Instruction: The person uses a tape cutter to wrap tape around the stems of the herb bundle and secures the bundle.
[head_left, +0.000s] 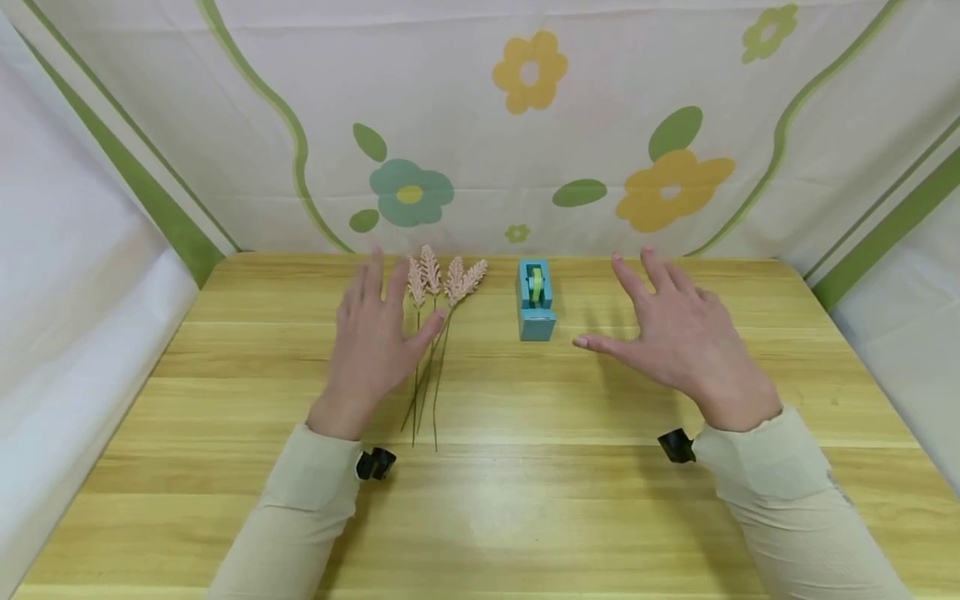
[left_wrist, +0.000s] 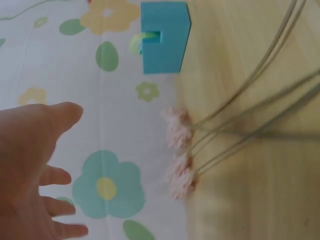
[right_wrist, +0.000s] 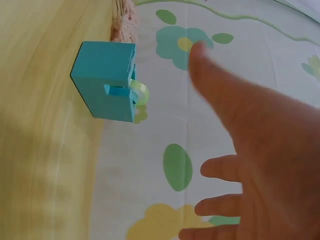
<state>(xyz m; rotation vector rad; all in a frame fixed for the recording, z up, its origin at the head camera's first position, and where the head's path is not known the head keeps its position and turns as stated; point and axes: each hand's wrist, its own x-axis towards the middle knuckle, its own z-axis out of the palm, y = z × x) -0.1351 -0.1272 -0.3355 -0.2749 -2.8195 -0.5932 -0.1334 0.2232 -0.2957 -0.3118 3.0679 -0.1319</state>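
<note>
Several pink crocheted flower sprigs (head_left: pixel 455 282) on thin wire stems lie toward the back of the table, left of centre. To their right stands a teal tape dispenser (head_left: pixel 536 325) holding a roll of yellow-green tape (head_left: pixel 536 285). My left hand (head_left: pixel 371 333) hovers just left of the sprigs with fingers spread, its thumb overlapping the stems in the head view. On the other side, my right hand (head_left: pixel 678 333) is held spread in the air, thumb pointing toward the dispenser. Both palms show nothing held in the wrist views, where the dispenser (right_wrist: pixel 107 82) and sprigs (left_wrist: pixel 180 175) also appear.
The wood-grain table (head_left: pixel 517 517) ends at the back against a white cloth (head_left: pixel 465 100) printed with flowers and green lines. White cloth also hangs at both sides. A small black camera (head_left: pixel 377 463) sits at each wrist.
</note>
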